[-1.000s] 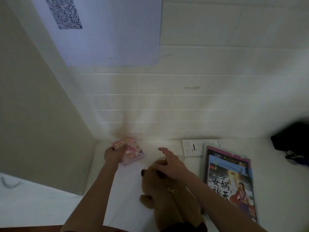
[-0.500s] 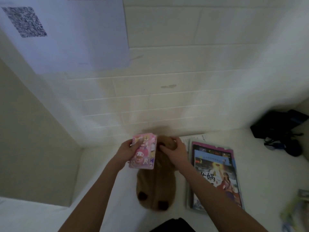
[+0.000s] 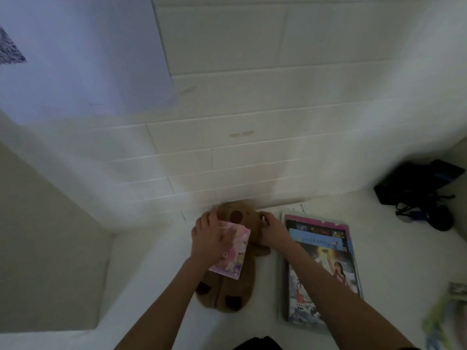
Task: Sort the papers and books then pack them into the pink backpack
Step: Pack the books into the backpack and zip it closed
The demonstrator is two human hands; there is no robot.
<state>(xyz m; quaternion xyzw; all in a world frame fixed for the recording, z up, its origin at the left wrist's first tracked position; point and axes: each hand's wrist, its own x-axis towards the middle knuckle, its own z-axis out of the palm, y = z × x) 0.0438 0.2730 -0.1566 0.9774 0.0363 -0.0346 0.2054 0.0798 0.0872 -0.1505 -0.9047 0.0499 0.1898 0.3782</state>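
Observation:
My left hand (image 3: 211,238) grips a small pink cartoon-print booklet (image 3: 233,253) and lays it across a brown plush toy (image 3: 227,286) lying on the white surface. My right hand (image 3: 271,232) holds the plush toy by the right side of its head. To the right lies a picture book with a pink border (image 3: 321,263) on top of other flat books. A white printed sheet (image 3: 294,207) pokes out behind them by the wall. No pink backpack is in view.
A black bag with cables (image 3: 419,190) sits at the far right against the wall. A blurred green and white item (image 3: 447,317) lies at the right edge. White tiled wall runs behind; a QR-code paper (image 3: 75,54) hangs upper left.
The plush toy has been turned and slid toward the wall. My left hand lifted the pink booklet from the surface and brought it down onto the toy. The view shifted rightward.

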